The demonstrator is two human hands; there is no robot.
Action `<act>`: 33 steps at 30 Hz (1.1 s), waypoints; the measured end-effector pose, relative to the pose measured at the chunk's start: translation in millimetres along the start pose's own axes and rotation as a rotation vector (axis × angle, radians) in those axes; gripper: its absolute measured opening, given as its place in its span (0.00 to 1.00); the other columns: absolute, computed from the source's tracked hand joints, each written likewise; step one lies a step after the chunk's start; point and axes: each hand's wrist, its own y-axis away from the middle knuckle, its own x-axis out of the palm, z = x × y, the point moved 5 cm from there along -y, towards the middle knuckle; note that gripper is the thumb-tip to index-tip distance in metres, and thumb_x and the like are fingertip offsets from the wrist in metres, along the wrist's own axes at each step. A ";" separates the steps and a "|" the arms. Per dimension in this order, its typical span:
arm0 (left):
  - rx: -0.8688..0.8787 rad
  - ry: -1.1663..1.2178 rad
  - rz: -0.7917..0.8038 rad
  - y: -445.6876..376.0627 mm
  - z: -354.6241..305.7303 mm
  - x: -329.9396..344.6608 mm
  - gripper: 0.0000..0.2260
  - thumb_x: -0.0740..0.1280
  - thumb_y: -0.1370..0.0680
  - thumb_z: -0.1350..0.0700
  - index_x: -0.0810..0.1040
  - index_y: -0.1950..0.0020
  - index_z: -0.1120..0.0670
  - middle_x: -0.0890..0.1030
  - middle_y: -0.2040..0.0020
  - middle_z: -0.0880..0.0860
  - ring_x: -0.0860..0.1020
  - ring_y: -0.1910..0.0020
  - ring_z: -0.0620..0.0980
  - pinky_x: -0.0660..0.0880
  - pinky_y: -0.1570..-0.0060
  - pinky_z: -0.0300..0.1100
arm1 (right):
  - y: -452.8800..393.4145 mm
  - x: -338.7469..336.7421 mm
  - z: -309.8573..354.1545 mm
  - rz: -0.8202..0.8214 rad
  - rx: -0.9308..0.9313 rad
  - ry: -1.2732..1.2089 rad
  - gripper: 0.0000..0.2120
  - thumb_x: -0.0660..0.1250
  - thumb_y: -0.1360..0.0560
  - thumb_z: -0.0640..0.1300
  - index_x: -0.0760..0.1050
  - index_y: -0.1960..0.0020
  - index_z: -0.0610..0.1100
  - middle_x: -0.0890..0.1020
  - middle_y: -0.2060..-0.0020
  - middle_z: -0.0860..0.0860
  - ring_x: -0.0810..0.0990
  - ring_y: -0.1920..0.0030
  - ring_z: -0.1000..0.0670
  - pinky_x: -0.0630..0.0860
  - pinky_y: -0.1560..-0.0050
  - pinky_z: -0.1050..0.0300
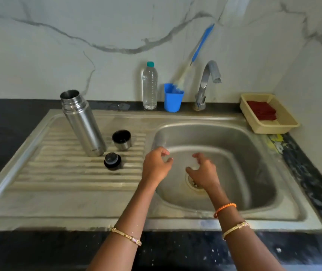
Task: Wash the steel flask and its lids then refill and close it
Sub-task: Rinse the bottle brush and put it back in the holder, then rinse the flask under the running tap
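The steel flask stands upright and uncapped on the ribbed drainboard at the left. Its steel cup lid sits mouth up just to the right of it. The black stopper lid rests in front of the flask. My left hand hovers at the left edge of the sink basin, fingers curled apart, holding nothing. My right hand hangs over the basin near the drain, fingers spread and empty.
A clear water bottle with a teal cap, a blue cup with a blue-handled brush, and the tap stand along the back. A beige tray holding a red cloth sits at the right.
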 end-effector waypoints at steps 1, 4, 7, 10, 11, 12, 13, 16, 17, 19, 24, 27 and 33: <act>0.014 -0.021 0.014 4.5 0.6 2.7 0.07 0.73 0.28 0.57 0.81 0.51 0.56 0.83 0.49 0.52 0.80 0.49 0.51 0.74 0.48 0.40 | 2.3 -2.2 -3.1 -0.037 0.017 -0.040 0.18 0.68 0.29 0.44 0.73 0.39 0.46 0.81 0.48 0.47 0.78 0.43 0.45 0.73 0.47 0.57; 0.010 0.028 -0.035 19.2 7.0 -2.9 0.05 0.73 0.30 0.63 0.81 0.58 0.54 0.83 0.53 0.52 0.81 0.53 0.51 0.76 0.50 0.42 | 14.9 5.5 -10.4 -0.015 -0.001 0.060 0.20 0.70 0.30 0.45 0.73 0.39 0.48 0.77 0.43 0.48 0.76 0.42 0.46 0.72 0.42 0.54; -0.004 -0.033 0.035 25.0 9.6 -4.8 0.18 0.70 0.32 0.67 0.79 0.45 0.53 0.74 0.37 0.54 0.77 0.42 0.54 0.72 0.42 0.43 | 21.0 2.9 -11.7 -0.114 -0.041 -0.006 0.18 0.68 0.30 0.38 0.74 0.40 0.44 0.74 0.42 0.45 0.78 0.46 0.45 0.73 0.48 0.57; -0.078 -0.223 0.229 33.3 9.7 2.9 0.28 0.71 0.29 0.59 0.68 0.31 0.46 0.53 0.22 0.54 0.61 0.26 0.54 0.55 0.27 0.57 | 20.6 3.0 -13.0 -0.064 -0.004 0.035 0.20 0.64 0.30 0.33 0.72 0.39 0.45 0.72 0.39 0.44 0.74 0.41 0.44 0.68 0.48 0.61; -0.096 -0.256 0.253 34.0 10.1 5.7 0.29 0.71 0.28 0.55 0.65 0.29 0.45 0.50 0.22 0.55 0.59 0.25 0.55 0.52 0.27 0.58 | 19.6 7.9 -15.1 0.036 0.029 0.073 0.24 0.65 0.29 0.35 0.68 0.35 0.46 0.66 0.33 0.41 0.69 0.35 0.41 0.67 0.40 0.58; -0.112 -0.255 0.258 34.3 10.4 8.6 0.30 0.71 0.27 0.52 0.63 0.28 0.45 0.50 0.22 0.55 0.59 0.25 0.56 0.52 0.27 0.59 | 20.3 10.7 -17.3 0.114 0.061 0.098 0.29 0.67 0.29 0.38 0.63 0.31 0.46 0.59 0.28 0.40 0.60 0.29 0.38 0.63 0.33 0.51; -0.119 -0.242 0.255 34.8 10.2 12.3 0.31 0.70 0.27 0.49 0.62 0.27 0.45 0.50 0.22 0.56 0.58 0.25 0.56 0.54 0.28 0.58 | 21.9 8.8 -18.8 0.145 0.083 0.101 0.33 0.69 0.29 0.41 0.59 0.28 0.47 0.51 0.25 0.40 0.50 0.25 0.38 0.58 0.29 0.44; -0.063 -0.166 0.242 31.8 -0.1 24.1 0.29 0.70 0.26 0.47 0.65 0.27 0.48 0.58 0.24 0.56 0.60 0.25 0.54 0.60 0.29 0.52 | 19.2 -16.2 -19.0 0.047 0.073 0.017 0.33 0.70 0.29 0.45 0.60 0.28 0.44 0.52 0.25 0.42 0.54 0.25 0.41 0.58 0.28 0.48; -0.034 -0.087 0.240 28.4 -6.6 28.4 0.26 0.70 0.26 0.50 0.67 0.29 0.50 0.64 0.27 0.54 0.65 0.29 0.51 0.64 0.31 0.48 | 16.4 -29.7 -19.7 -0.005 0.061 0.008 0.30 0.70 0.28 0.45 0.64 0.30 0.43 0.59 0.27 0.42 0.62 0.28 0.43 0.61 0.32 0.54; -0.045 0.133 0.249 19.8 -24.3 38.9 0.17 0.70 0.25 0.56 0.74 0.37 0.52 0.75 0.37 0.51 0.75 0.40 0.48 0.71 0.41 0.40 | 7.9 -64.1 -21.1 -0.111 0.029 0.007 0.21 0.69 0.27 0.44 0.72 0.36 0.42 0.72 0.36 0.42 0.73 0.38 0.45 0.66 0.43 0.61; -0.055 0.396 0.310 -22.2 -82.1 82.0 0.05 0.67 0.23 0.60 0.77 0.50 0.51 0.83 0.48 0.54 0.80 0.51 0.50 0.73 0.57 0.37 | -33.5 -160.9 -40.2 -0.326 0.060 -0.107 0.10 0.66 0.26 0.44 0.79 0.47 0.42 0.81 0.51 0.46 0.77 0.52 0.51 0.70 0.53 0.61; -0.015 0.405 0.380 -44.7 -124.7 121.5 0.04 0.67 0.23 0.60 0.77 0.51 0.51 0.83 0.48 0.55 0.80 0.52 0.51 0.73 0.57 0.40 | -65.4 -209.7 -59.9 -0.415 0.095 -0.095 0.08 0.67 0.27 0.44 0.79 0.51 0.43 0.80 0.56 0.49 0.77 0.53 0.49 0.69 0.54 0.60; 0.172 0.165 0.409 -75.6 -193.3 201.7 0.15 0.61 0.21 0.62 0.75 0.35 0.57 0.78 0.37 0.56 0.76 0.38 0.53 0.69 0.46 0.37 | -122.8 -251.8 -92.3 -0.439 0.080 -0.098 0.07 0.66 0.27 0.43 0.79 0.50 0.42 0.80 0.55 0.48 0.77 0.55 0.51 0.72 0.56 0.60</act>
